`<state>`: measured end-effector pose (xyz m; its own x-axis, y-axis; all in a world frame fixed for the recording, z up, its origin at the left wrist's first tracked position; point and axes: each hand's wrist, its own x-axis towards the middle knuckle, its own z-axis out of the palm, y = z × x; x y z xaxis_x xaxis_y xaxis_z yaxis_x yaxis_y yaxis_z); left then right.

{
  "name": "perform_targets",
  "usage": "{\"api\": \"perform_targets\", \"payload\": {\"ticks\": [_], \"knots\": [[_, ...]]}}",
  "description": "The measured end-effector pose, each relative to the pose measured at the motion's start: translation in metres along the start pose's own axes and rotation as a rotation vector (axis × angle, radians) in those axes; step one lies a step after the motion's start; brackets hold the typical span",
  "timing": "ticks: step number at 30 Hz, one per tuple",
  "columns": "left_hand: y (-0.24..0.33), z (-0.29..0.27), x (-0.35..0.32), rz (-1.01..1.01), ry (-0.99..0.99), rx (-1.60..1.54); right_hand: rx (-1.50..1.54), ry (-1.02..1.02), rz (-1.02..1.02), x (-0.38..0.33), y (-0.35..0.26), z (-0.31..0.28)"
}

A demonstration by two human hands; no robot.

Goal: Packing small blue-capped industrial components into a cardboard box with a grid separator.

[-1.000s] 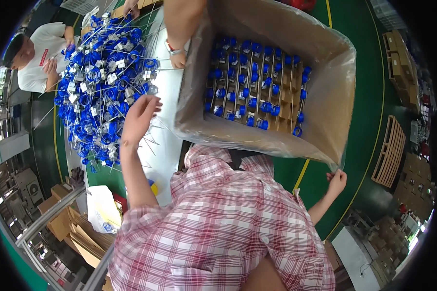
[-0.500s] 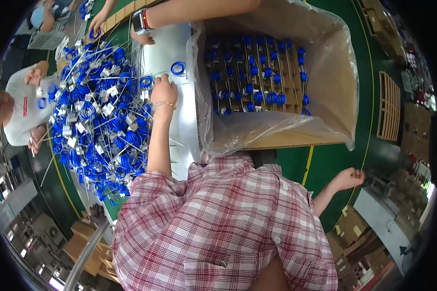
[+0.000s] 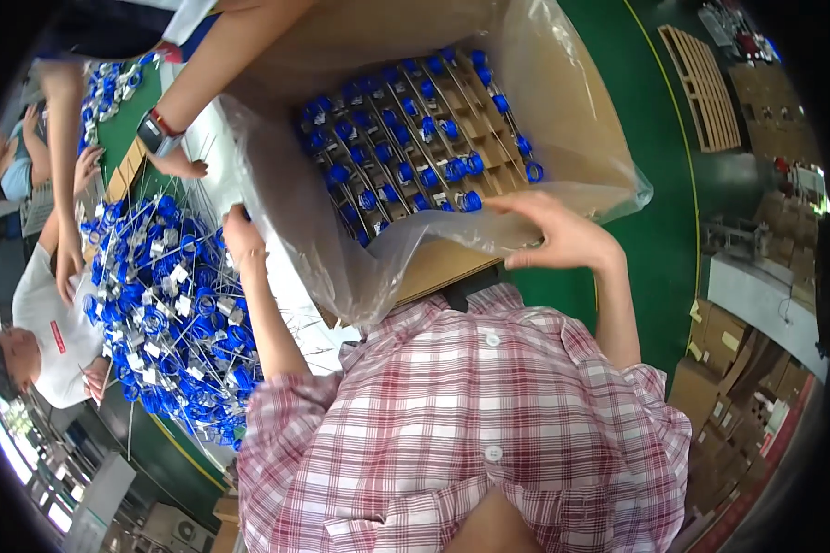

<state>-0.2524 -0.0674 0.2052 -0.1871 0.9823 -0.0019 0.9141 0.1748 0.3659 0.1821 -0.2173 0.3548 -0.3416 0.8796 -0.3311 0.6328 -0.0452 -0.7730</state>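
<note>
My left hand is between the heap of blue coiled cables and the left side of the lined carton. Its fingers look curled, and what they hold, if anything, is hidden. Over the carton's near right edge is my right hand, thumb and fingers apart, close to the clear plastic liner and holding nothing I can see. Inside the carton, blue coils with thin rods lie in rows on a brown cardboard divider.
At the upper left, a co-worker's arm with a watch reaches beside the carton. Another person in a white top sits beyond the heap. A metal tabletop runs under the heap. A wooden pallet lies at the far right.
My right hand has come in from the far right to the carton's near edge. My left hand has drawn back from the coils on the tabletop. The view has turned and shifted.
</note>
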Motion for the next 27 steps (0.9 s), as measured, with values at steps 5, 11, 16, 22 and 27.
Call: {"api": "perform_targets", "payload": {"ticks": [5, 11, 16, 22, 27], "knots": [[0.06, -0.106, -0.065, -0.089, -0.073, 0.074, -0.069, 0.031, -0.105, -0.021, 0.032, -0.005], [0.186, -0.234, -0.104, 0.053, -0.44, -0.18, 0.114, 0.432, -0.218, -0.039, 0.041, -0.012], [0.287, -0.196, -0.054, 0.829, -0.548, -0.109, 0.103, 0.466, -0.186, -0.047, 0.04, -0.001], [0.341, -0.048, -0.037, 0.207, -0.865, -0.588, 0.09, 0.507, -0.095, -0.041, 0.055, 0.022], [0.287, 0.083, -0.039, 0.14, -0.906, -0.409, 0.088, 0.549, -0.072, -0.027, 0.05, 0.03]]}}
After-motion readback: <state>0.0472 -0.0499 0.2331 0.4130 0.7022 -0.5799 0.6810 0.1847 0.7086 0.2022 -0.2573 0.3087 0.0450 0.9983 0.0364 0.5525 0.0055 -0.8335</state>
